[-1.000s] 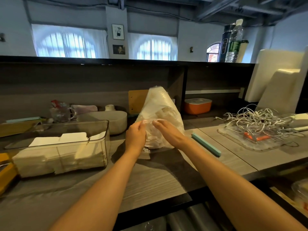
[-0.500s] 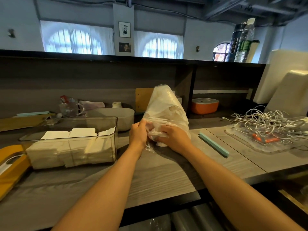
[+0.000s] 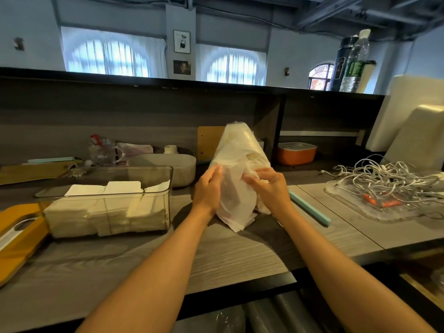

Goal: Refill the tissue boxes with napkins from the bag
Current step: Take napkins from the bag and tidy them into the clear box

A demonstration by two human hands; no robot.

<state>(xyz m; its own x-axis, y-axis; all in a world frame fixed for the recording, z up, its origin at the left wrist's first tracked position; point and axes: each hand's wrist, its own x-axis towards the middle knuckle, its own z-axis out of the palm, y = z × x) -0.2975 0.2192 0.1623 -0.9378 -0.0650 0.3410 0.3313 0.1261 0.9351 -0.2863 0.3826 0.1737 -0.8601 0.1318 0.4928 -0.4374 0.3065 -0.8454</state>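
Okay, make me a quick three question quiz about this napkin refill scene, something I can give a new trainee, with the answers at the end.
1. True or false: the clear tissue box already holds stacks of white napkins.
2. Which hands are on the plastic bag?
A. only the left
B. only the right
C. both
3. Fill in: the light blue bar lies on the counter to the ____ of the bag.

Key:
1. True.
2. C: the left hand and the right hand both grip the bag.
3. Right.
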